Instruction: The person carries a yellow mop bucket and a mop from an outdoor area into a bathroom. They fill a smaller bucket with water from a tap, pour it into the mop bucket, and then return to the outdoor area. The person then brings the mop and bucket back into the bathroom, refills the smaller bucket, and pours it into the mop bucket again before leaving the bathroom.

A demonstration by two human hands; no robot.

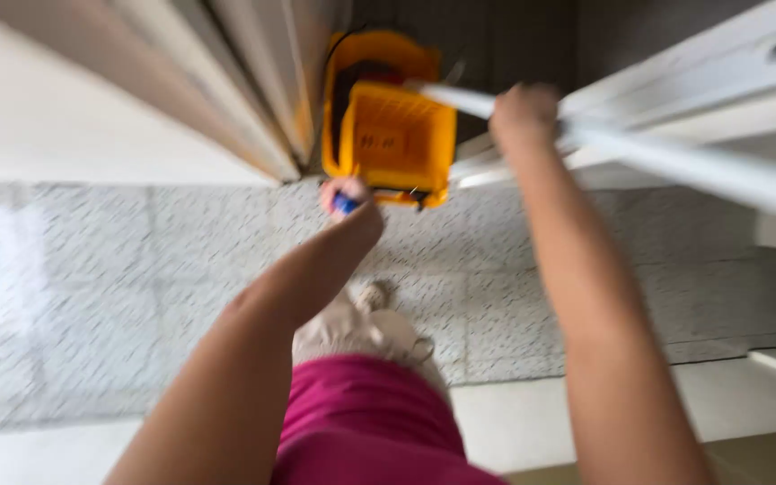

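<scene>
**2 hands at a yellow mop bucket**

The picture is blurred by motion. At far left a pale wall and door frame meet a speckled tiled floor. The left hand is closed around a small blue handle, just in front of the yellow mop bucket, which stands on the floor at top centre beside the frame. Below, a pink shirt and beige trousers show between the 2 forearms. The right hand is clenched around a long white pole, which runs from the bucket's top out to the right edge.
</scene>
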